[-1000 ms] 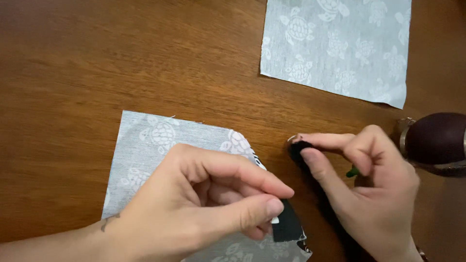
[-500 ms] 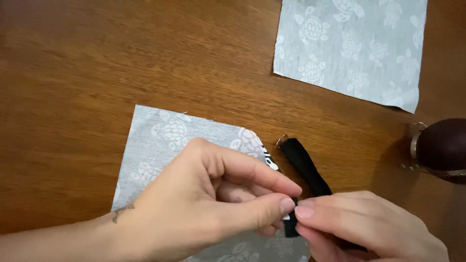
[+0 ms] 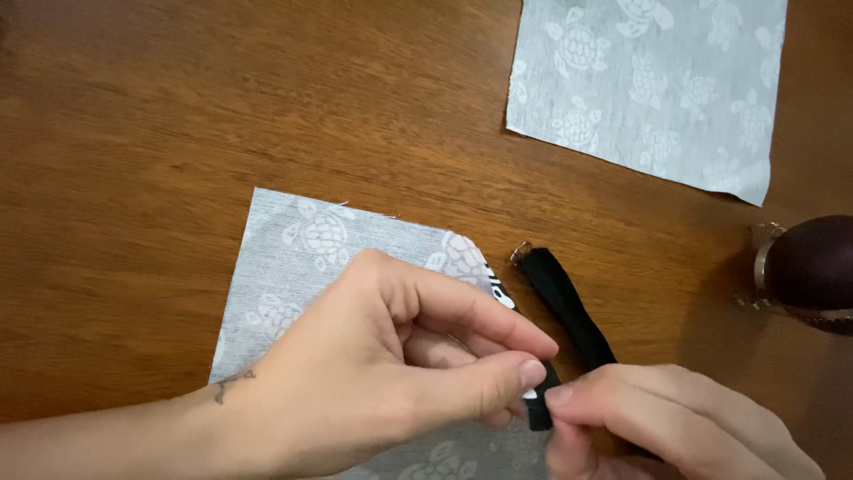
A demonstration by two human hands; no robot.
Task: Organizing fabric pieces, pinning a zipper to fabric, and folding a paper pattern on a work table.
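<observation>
- The left hand (image 3: 382,373) lies over a grey cloth (image 3: 311,258); its thumb and forefinger are pinched together on the near end of a black strap (image 3: 569,307).
- The right hand (image 3: 675,427) meets it from the other side, fingertips pressed to the same end of the strap, just touching the left thumb tip.
- The strap runs away from the fingertips, up and to the left across the bare wooden table (image 3: 222,107). A small metal ring (image 3: 520,252) sits at its far end, just beyond the corner of the cloth.
- The cloth has a pale turtle print. Its corner nearest the fingers is folded over, showing a black-and-white underside; the left hand hides much of the cloth's near half.
- A second cloth (image 3: 657,89) with the same print lies flat well beyond both hands, apart from the first.
- A dark, rounded object (image 3: 813,267) with a metal rim sits to the right of the right hand, partly cut off by the picture's edge. What it is cannot be told, nor whether it holds anything.
</observation>
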